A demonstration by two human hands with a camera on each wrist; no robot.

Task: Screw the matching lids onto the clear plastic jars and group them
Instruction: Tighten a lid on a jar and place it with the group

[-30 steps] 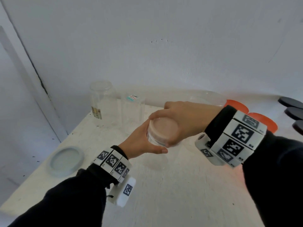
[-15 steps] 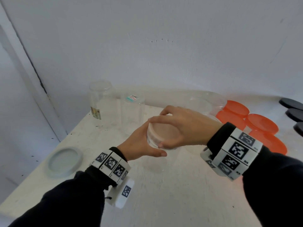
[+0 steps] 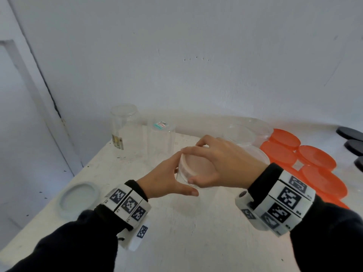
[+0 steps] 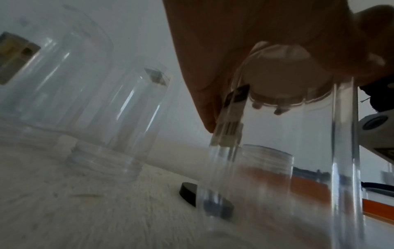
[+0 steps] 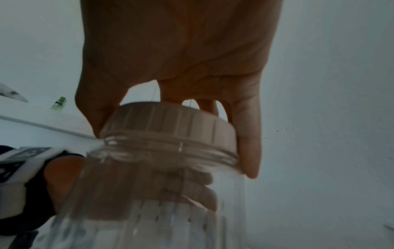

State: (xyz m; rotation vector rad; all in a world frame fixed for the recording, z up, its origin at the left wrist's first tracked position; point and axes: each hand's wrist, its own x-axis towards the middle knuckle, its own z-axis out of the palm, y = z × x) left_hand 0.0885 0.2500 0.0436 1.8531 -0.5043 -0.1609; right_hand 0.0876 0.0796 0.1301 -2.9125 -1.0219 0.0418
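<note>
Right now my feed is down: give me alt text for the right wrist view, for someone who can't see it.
Seen from below, the right hand grips a ribbed, pale lid by its rim, fingers and thumb curled around it, on the threaded neck of a clear plastic jar. The left hand holds the jar's body, its fingers showing through the plastic, with a plain pale wall behind.

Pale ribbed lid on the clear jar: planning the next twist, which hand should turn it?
Right. The right hand grips the pale ribbed lid from above; the left hand holds the clear plastic jar.
</note>
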